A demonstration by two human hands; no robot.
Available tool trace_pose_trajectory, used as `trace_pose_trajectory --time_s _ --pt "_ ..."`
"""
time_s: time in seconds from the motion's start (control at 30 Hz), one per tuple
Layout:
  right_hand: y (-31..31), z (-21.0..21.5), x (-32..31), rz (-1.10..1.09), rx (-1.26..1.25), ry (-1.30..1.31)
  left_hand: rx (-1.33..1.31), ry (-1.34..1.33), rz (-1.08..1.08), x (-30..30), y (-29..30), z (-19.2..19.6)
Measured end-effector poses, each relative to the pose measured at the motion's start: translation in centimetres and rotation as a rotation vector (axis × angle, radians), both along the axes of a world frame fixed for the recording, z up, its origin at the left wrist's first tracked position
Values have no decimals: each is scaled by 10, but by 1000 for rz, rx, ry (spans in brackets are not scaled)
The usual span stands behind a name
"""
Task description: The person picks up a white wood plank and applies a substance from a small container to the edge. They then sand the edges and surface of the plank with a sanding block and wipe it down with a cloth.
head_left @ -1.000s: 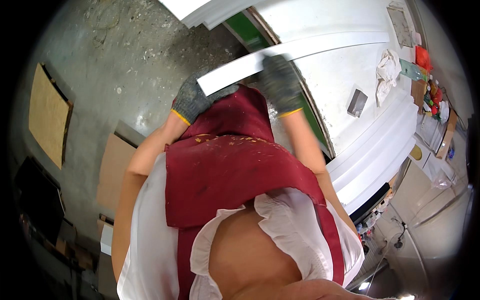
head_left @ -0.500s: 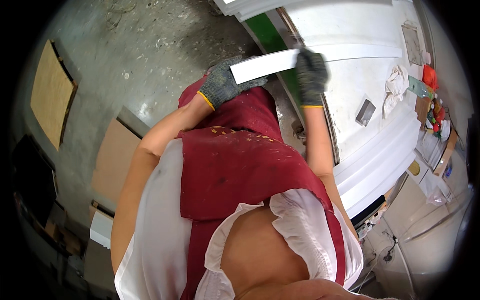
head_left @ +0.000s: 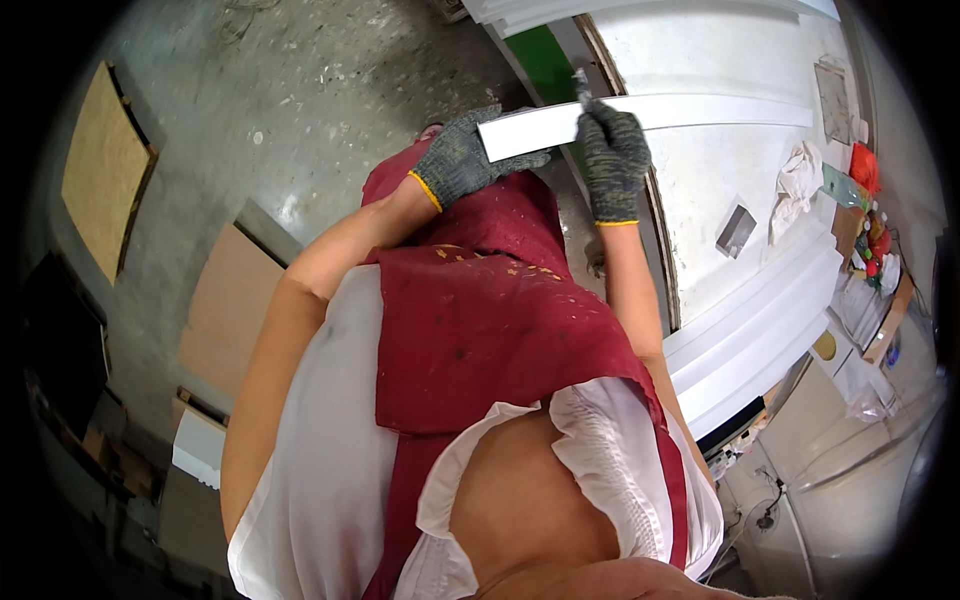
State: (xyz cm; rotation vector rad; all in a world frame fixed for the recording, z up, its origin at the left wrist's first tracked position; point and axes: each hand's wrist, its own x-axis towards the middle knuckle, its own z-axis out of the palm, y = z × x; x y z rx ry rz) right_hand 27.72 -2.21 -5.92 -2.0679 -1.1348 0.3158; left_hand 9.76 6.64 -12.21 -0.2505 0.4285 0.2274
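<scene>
Holding the white strip (head_left: pixel 533 132), the left hand (head_left: pixel 460 160) probably steadies it. Over it, the right hand (head_left: pixel 614 160) pinches a thin tool (head_left: pixel 582 88).

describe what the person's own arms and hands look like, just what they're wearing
The left hand and right hand wear dark grey-green knitted gloves, each edged with a narrow yellow band at the wrist. The forearms are uncovered, with no sleeves reaching them. A loose white garment shows by the upper arms.

The grey floor (head_left: pixel 330 75) is spotted with pale marks (head_left: pixel 258 138) and bordered on the right by a white table (head_left: pixel 690 180).
</scene>
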Motion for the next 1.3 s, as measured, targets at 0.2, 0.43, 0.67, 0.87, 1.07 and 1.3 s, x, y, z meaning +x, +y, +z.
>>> trace_pose_trajectory --time_s 0.2,0.43,0.67,0.87,1.07,1.3 --pt "0 15 -73 484 -196 -202 -29 66 -37 2 -5 -51" --pt "0 9 -17 275 -61 -88 187 5 41 1 -4 -16" --pt "-5 17 -76 528 -140 -135 114 245 -12 2 0 -9" --pt "-23 16 -3 151 -10 127 30 -216 58 -13 -3 -10" --pt "-14 38 32 -254 38 291 1178 215 -200 -7 15 33" --pt "21 24 -71 277 -23 -258 1951 440 -16 10 18 -22"
